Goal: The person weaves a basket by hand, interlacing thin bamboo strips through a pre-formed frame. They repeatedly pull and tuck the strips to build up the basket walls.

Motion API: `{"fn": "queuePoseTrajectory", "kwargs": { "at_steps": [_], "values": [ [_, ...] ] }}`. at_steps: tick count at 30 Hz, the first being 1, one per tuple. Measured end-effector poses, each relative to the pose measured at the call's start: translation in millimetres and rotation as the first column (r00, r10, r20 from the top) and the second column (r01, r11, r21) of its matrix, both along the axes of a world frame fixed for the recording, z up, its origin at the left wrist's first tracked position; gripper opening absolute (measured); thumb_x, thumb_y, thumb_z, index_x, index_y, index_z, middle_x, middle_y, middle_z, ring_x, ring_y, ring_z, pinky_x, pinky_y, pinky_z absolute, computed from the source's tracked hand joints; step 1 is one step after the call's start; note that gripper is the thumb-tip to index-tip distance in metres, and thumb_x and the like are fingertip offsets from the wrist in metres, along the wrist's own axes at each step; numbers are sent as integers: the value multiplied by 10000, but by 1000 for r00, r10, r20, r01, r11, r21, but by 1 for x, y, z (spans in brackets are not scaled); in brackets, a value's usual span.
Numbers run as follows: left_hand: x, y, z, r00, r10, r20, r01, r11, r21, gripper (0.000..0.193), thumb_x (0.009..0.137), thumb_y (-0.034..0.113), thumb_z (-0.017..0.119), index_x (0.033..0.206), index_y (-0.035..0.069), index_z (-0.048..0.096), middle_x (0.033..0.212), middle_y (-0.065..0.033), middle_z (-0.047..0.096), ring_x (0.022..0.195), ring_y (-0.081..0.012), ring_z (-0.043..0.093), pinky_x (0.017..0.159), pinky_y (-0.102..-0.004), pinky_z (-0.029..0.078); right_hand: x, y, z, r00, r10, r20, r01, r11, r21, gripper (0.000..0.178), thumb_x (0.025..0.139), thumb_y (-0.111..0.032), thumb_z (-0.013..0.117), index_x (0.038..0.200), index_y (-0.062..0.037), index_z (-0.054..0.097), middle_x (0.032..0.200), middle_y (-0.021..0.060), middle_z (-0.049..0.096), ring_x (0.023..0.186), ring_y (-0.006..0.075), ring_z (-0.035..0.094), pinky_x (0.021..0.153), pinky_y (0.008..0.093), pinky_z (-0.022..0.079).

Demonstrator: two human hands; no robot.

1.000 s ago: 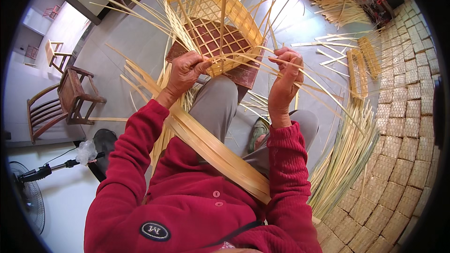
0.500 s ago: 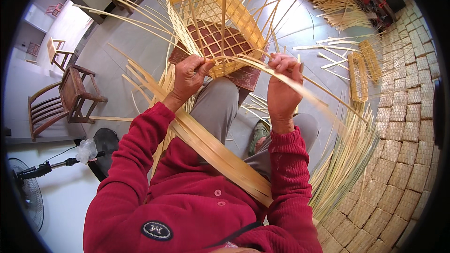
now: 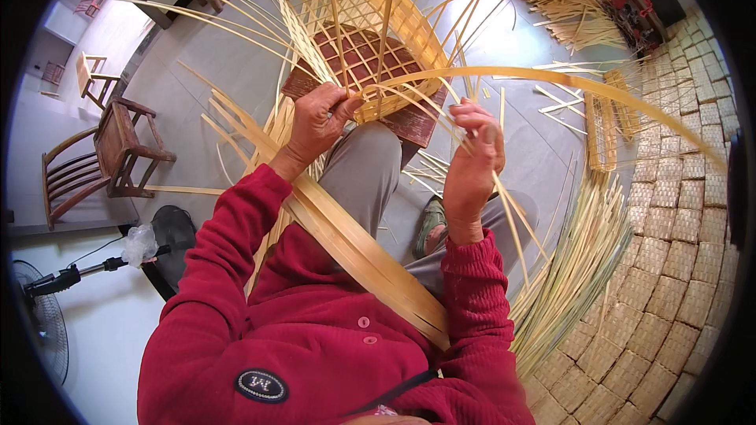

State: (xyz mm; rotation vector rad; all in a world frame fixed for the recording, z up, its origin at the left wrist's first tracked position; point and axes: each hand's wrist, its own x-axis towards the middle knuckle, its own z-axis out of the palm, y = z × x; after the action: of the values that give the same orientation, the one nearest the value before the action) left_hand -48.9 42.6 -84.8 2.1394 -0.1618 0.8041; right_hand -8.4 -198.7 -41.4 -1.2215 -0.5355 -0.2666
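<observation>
The half-woven basket (image 3: pixel 362 55) sits on a dark red board (image 3: pixel 409 122) propped against the person's knee, its open lattice facing up and loose bamboo strips fanning out from the rim. The left hand (image 3: pixel 319 122) is closed, fingers and thumb pinching strips at the near edge of the weave. The right hand (image 3: pixel 471 159) is curled around a long bamboo strip (image 3: pixel 551 77), fingers bent and thumb pressed in.

Compared with a moment earlier, the right hand has dropped and pulled back from the basket rim, and the long strip now arcs out wide to the right over the floor, where before it lay closer to the weave. This suggests the strip has been drawn through and is being pulled taut, while the left hand keeps its place at the edge.

A broad bundle of flat strips (image 3: pixel 354 244) crosses the lap. Stacked finished baskets (image 3: pixel 669 252) line the right, and wooden chairs (image 3: pixel 94 157) stand at left.
</observation>
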Motion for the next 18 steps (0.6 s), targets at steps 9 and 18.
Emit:
{"fn": "queuePoseTrajectory", "kwargs": {
  "at_steps": [9, 18],
  "values": [
    [17, 48, 31, 896, -364, -254, 398, 912, 97, 148, 891, 175, 772, 862, 34, 739, 703, -60, 641, 628, -176, 631, 572, -297, 488, 29, -9, 33, 997, 25, 68, -6, 964, -264, 668, 957, -544, 653, 1389, -39, 582, 1263, 112, 636, 1187, 239, 572, 1064, 393, 420],
    [26, 100, 61, 657, -492, -571, 343, 870, -356, 119, 921, 126, 767, 918, 10, 743, 746, 21, 672, 731, -30, 611, 656, -224, 531, 70, -8, -9, 843, 82, -532, -217, 956, -197, 405, 1021, -392, 635, 1279, -83, 684, 1094, 12, 693, 962, 88, 630, 859, 261, 508]
  ]
}}
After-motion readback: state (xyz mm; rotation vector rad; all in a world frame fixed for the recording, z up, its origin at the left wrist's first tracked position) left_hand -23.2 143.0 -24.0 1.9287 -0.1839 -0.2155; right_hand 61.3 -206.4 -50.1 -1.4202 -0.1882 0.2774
